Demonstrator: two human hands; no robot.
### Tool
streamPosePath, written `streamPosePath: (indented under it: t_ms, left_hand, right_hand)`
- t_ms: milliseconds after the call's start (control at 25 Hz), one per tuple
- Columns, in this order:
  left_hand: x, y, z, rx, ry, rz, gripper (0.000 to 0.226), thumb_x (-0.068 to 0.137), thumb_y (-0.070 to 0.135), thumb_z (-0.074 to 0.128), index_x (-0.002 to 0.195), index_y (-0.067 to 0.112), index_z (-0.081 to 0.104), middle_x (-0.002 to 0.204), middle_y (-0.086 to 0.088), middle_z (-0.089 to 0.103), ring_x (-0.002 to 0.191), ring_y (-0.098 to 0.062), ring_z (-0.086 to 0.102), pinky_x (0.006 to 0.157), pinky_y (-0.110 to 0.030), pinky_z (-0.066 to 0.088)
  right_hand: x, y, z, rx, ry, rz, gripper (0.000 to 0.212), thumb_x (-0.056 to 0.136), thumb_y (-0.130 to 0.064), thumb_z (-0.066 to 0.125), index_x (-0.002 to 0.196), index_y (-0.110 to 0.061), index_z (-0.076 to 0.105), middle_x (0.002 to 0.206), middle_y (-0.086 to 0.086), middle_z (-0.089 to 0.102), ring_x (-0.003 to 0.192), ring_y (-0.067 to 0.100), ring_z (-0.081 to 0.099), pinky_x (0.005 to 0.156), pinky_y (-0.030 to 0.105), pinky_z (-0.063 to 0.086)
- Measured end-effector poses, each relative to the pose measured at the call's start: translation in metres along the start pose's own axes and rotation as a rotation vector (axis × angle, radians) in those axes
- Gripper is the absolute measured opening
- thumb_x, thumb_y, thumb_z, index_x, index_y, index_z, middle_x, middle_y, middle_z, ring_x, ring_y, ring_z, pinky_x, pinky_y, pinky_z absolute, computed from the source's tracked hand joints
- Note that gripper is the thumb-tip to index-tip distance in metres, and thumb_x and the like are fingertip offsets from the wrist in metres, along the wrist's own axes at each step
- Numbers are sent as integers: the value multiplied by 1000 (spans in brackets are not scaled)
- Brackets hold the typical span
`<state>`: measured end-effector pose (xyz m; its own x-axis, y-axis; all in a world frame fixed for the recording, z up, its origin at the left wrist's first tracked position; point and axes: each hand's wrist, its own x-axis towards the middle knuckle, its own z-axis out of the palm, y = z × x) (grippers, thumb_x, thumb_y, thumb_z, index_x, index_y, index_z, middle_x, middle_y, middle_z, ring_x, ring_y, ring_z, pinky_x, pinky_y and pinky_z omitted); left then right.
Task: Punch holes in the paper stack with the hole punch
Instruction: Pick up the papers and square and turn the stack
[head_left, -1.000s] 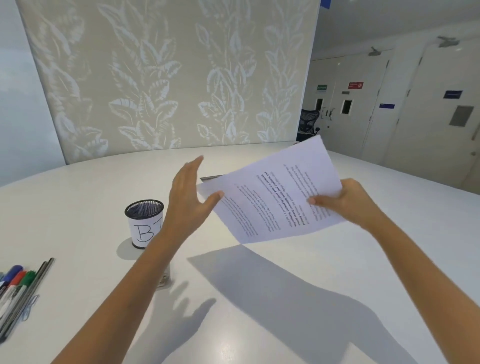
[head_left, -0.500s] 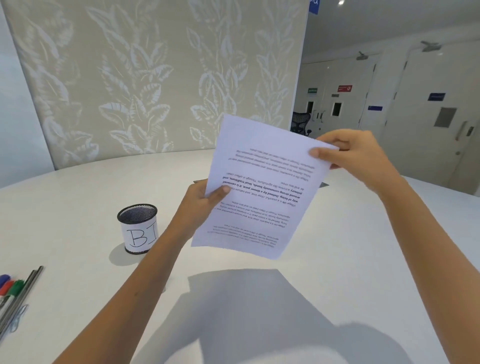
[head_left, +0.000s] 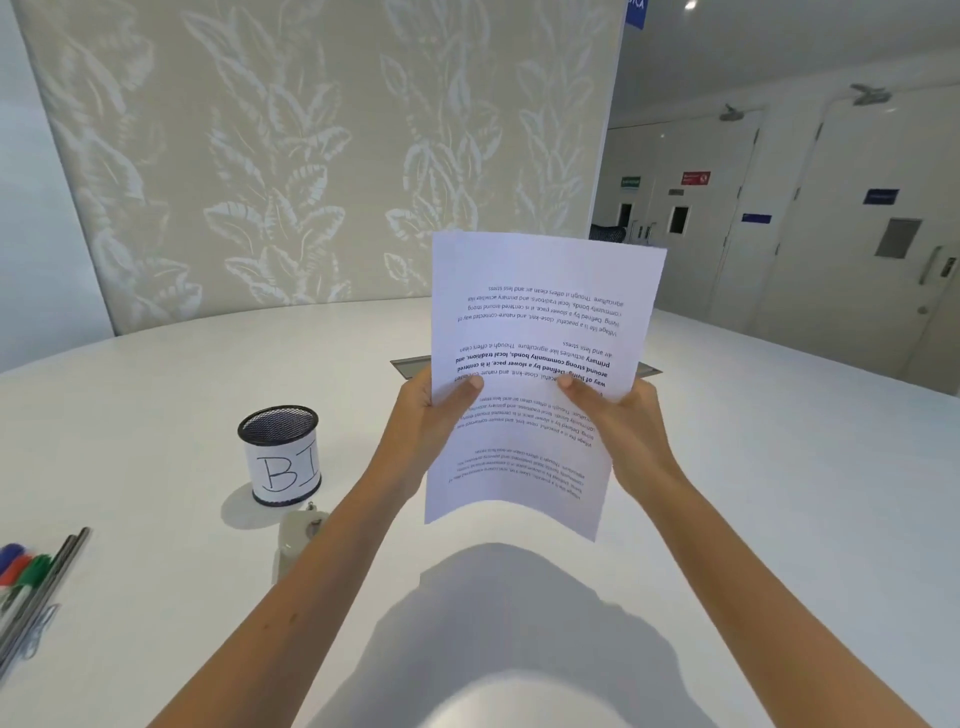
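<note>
I hold the paper stack (head_left: 540, 322) upright in the air above the white table (head_left: 156, 426), its printed text upside down to me. My left hand (head_left: 428, 426) grips its left edge with the thumb on the front. My right hand (head_left: 623, 431) grips the right edge the same way. The bottom of the sheets curls toward me. A small beige hole punch (head_left: 298, 535) lies on the table beside my left forearm, partly hidden by it and just in front of the mesh cup.
A black mesh cup (head_left: 283, 457) with a white label reading "BI" stands left of my hands. Coloured markers and pens (head_left: 26, 577) lie at the table's left edge. A grey cable hatch (head_left: 410, 365) sits behind the paper. A patterned partition stands beyond the table.
The paper went from tilted flat in my right hand to upright. My left hand took its left edge, and my right hand slid down from the top corner to the right edge.
</note>
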<state>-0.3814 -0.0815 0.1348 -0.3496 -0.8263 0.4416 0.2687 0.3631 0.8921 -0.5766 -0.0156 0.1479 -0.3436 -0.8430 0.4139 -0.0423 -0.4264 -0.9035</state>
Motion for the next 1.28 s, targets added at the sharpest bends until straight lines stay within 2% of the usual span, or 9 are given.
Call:
streamPosePath:
  t_ms: [200,400,520,720,800,880,1040,1160,1280]
  left_hand:
    - [-11,-11,-4,-7,44,-92,25,92,26,62,116,18,65,113,-7,73,102,-26,70,91,-48,55]
    - [-8,-7,0,-88,30,-68,25,90,27,63,110,12,68,106,-11,75,94,-30,72,77,-39,59]
    - [-15,-24,1,-57,95,-146,19,92,20,61,108,14,70,106,-11,75,96,-30,71,80,-43,60]
    - [-33,-59,4,-19,77,-244,18,93,20,58,104,23,71,102,-5,76,95,-31,71,71,-37,61]
    - [-26,-52,0,35,88,-126,26,89,23,64,115,30,64,110,2,73,102,-21,69,75,-32,59]
    - [-13,-38,-9,220,183,66,59,85,21,70,135,32,42,134,3,56,123,-9,54,100,-33,48]
    - [16,17,-28,800,347,434,98,79,42,71,151,10,12,156,-12,23,145,-25,18,116,-35,13]
    - [23,49,-36,860,103,425,96,73,53,69,150,22,20,146,2,42,137,-14,35,110,-36,25]
    - [17,59,-41,597,-313,5,48,77,43,75,121,36,58,112,14,71,104,-7,67,89,-33,52]
  right_hand:
    - [-17,24,2,-2,40,101,15,77,-24,78,91,-21,75,91,2,78,83,24,74,66,34,60]
    - [-10,17,6,64,14,59,12,75,-22,79,87,-23,76,89,1,78,79,22,75,60,29,58]
    - [-16,33,5,48,5,80,17,76,-21,79,92,-22,76,92,0,78,83,21,75,62,28,58]
    - [-39,70,2,-13,71,181,23,74,-19,80,96,-22,75,93,1,78,88,25,73,70,40,61]
    - [-29,62,-6,-88,112,165,17,71,-19,82,87,-21,76,86,-1,79,84,22,74,66,33,60]
    - [-14,42,-17,-192,77,134,20,70,-16,83,88,-18,75,89,2,78,82,19,74,71,34,60]
    - [14,-15,-39,-611,-127,17,17,72,-14,82,85,-20,72,87,2,74,72,9,69,65,18,54]
    - [27,-50,-41,-1051,-335,-37,16,73,-20,79,71,-28,66,73,-4,67,68,14,62,51,20,44]
    - [31,-60,-32,-1206,-485,-105,8,74,-21,78,77,-18,72,78,4,72,74,19,64,61,34,51]
